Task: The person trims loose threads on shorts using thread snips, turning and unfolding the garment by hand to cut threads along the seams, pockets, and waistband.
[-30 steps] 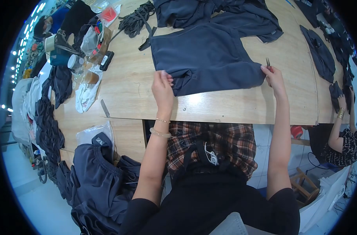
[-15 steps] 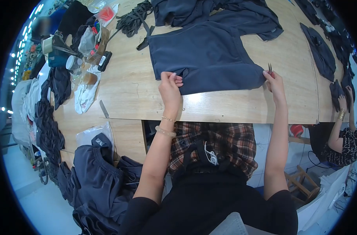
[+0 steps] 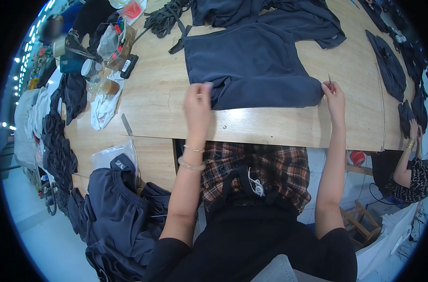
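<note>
A dark navy garment (image 3: 251, 66) lies on the wooden table (image 3: 242, 124), with folds bunched at its near left corner. My left hand (image 3: 198, 105) is at that corner; its fingers are blurred by motion, so whether they grip cloth is unclear. At the garment's right end is my right hand (image 3: 334, 96), its fingers closed around a small pointed metal tool (image 3: 330, 79), with the fingertips at the cloth's edge.
Beyond lie more dark garments (image 3: 308, 23) and a bundle of dark straps (image 3: 164, 21). Cups (image 3: 108, 86), a black device (image 3: 129, 66) and a blade (image 3: 126, 124) are at left. Dark clothing (image 3: 115, 202) hangs lower left. A co-worker's hand (image 3: 412, 129) is at far right.
My left hand moved right onto the cloth's corner, then back left and slightly up. My right hand stays at the right end with the tool. The view has shifted slightly.
</note>
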